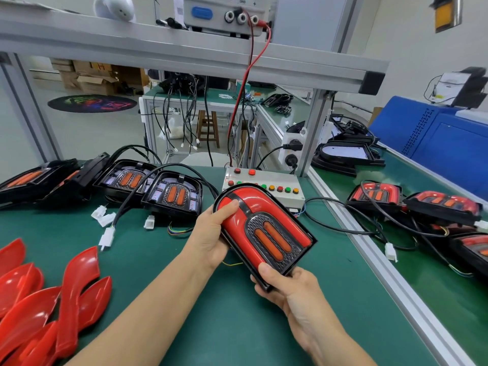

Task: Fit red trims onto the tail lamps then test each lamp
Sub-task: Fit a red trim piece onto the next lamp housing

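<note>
— your right hand [287, 285] sits closest, doesn't it?
— yes, it grips the near, squared end of the tail lamp [264, 233], thumb lying on top of the rim.
— and your left hand [214, 233]?
— it clasps the lamp's rounded far end, thumb pressing on the red trim [248, 204].
— where's the lamp itself?
— held tilted between your hands, above the green table [224, 326].
— anything else?
— loose red trims [52, 294] lie well off to the left of your left hand; the button box [266, 184] sits just beyond it.
</note>
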